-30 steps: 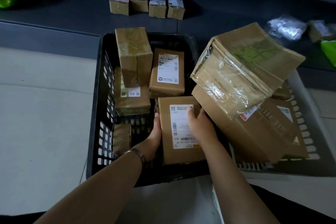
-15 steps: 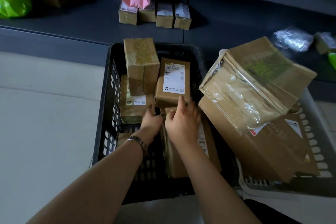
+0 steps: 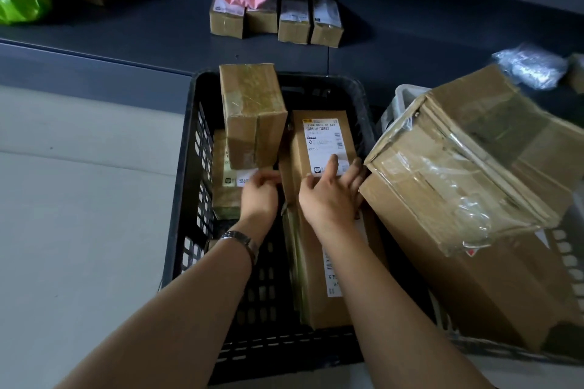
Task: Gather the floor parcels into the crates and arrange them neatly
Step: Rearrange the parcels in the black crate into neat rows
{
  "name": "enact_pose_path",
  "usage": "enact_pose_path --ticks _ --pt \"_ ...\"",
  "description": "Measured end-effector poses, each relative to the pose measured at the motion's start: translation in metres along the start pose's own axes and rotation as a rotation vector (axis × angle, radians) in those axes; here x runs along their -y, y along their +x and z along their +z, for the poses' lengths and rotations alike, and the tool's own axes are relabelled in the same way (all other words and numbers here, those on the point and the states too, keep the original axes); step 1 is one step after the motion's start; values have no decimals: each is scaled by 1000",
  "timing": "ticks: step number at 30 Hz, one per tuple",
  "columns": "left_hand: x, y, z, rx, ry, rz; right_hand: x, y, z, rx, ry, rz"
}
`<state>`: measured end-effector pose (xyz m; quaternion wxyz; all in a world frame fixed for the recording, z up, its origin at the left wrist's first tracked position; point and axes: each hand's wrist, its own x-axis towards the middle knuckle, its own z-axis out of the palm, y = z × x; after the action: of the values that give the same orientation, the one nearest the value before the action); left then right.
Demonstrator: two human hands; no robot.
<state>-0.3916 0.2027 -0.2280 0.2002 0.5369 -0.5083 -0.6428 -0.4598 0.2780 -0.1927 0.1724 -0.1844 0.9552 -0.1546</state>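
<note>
Your right grip (image 3: 331,196) lies released, fingers flat on the labelled parcel (image 3: 319,148) in the black crate (image 3: 189,167). Your left grip (image 3: 259,196) curls beside that parcel's left edge; I cannot tell whether it holds anything. Four small boxes (image 3: 294,25) line the far floor.

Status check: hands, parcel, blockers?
Right hand flat on labelled parcel in black crate. Left hand at its left edge, grip unclear. Large taped box crowds right rim.

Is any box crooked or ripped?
Yes. The big box on the right lies tilted on another box in the pale crate, and its clear wrapping is wrinkled and peeling loose.
</note>
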Motion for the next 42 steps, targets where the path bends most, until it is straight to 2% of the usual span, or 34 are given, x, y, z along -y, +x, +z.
enact_pose_path --ticks 2,3,6,9,12,16,18,20,23,26,29,31,33,35,38,40,42 --pt "-16 -3 -14 -232 -51 79 11 -3 6 -56 33 -107" --pt "-24 -1 -22 -287 -73 129 18 -3 6 -62 86 -168" --pt "-50 3 -36 -251 -129 240 50 6 -2 -32 264 -347" --pt "-63 3 -38 -133 -188 241 80 23 -17 21 344 -429" --pt "-61 7 -34 -39 -225 211 99 35 -26 153 480 -348" --pt "-60 15 -46 -86 -219 186 94 39 -33 18 673 -216" --pt "-58 23 -55 -99 -176 157 85 38 -34 121 719 -101" --pt "-57 24 -62 -20 -168 108 77 30 -26 241 694 -50" --pt "-63 15 -60 112 -123 146 67 16 -15 163 797 -29" --pt "-75 14 -61 110 -123 173 54 6 -13 138 1066 1" --pt "-78 20 -70 -17 -76 140 41 -6 -3 212 936 -255" --pt "-66 22 -73 -20 93 9 43 -7 6 291 781 -395" --pt "-49 21 -70 28 354 -82 48 -3 15 302 579 -533" --pt "-34 21 -68 137 486 -43 56 -9 25 359 353 -639" --pt "-27 20 -69 130 431 -68 65 -18 39 540 483 -517" --pt "-25 19 -69 45 425 -35 69 -15 36 527 581 -462" --pt "-26 20 -65 3 417 -58 68 -11 29 401 675 -409"
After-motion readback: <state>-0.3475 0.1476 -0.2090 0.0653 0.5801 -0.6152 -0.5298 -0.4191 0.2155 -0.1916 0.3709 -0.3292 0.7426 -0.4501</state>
